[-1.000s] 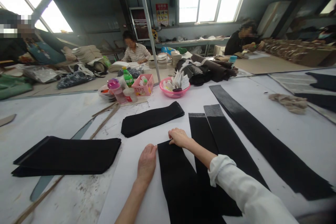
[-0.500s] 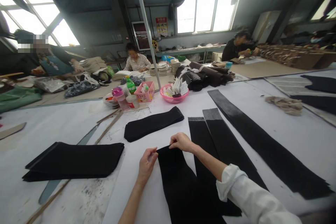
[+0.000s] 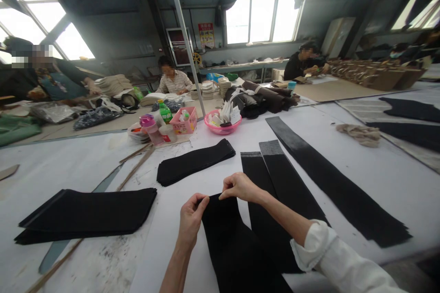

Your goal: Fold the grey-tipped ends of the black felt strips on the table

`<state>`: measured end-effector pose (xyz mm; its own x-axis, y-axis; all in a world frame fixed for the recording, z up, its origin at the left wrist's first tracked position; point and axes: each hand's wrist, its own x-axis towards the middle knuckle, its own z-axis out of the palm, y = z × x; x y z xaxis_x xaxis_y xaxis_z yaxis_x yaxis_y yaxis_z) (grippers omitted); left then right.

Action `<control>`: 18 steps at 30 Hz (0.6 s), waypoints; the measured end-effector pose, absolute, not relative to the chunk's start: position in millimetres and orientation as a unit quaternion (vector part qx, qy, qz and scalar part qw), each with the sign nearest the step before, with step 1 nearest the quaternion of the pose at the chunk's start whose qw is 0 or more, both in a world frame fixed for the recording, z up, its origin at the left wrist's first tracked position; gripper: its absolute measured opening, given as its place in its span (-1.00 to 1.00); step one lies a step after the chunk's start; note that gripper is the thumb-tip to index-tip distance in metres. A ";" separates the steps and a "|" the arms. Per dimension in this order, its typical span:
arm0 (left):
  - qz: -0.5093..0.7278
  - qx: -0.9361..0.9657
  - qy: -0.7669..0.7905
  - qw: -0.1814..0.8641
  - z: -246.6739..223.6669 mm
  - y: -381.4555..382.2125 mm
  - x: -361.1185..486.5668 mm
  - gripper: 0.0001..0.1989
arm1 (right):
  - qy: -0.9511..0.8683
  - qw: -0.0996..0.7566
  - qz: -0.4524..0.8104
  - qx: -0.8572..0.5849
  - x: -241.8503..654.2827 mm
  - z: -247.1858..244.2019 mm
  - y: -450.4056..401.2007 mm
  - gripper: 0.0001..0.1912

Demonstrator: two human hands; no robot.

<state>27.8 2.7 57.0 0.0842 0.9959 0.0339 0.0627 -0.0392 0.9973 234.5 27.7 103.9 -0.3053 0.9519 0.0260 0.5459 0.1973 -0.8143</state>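
Note:
A long black fabric piece (image 3: 233,242) runs from the bottom edge of the view up to my two hands. My left hand (image 3: 193,214) pinches its far left corner between thumb and fingers. Close by on the same top edge, my right hand (image 3: 239,187) pinches the fabric from above, its thumb and index fingertip together. Under my right forearm lie black strips with greyish ends (image 3: 275,165), fanned slightly apart. Beyond my hands rests a short stack of black pieces (image 3: 195,160). Another black stack (image 3: 91,213) lies to the left, across a grey-blue strip.
A long black stack (image 3: 330,178) stretches over the right of the white table (image 3: 395,187). A pink bowl (image 3: 223,127), a pink basket (image 3: 184,123) and a pink-lidded bottle (image 3: 151,129) stand at the back, near a metal pole (image 3: 187,41). Several people work at tables beyond.
My left hand has closed onto the fabric's corner and moved slightly nearer my right hand. The whole view has shifted a little, so the table things sit farther left.

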 end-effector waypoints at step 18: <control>0.427 0.606 0.486 0.462 75.9 -19.3 37.5 -0.64 | -0.761 0.269 0.289 -0.515 226.9 122.0 -11.4 -0.83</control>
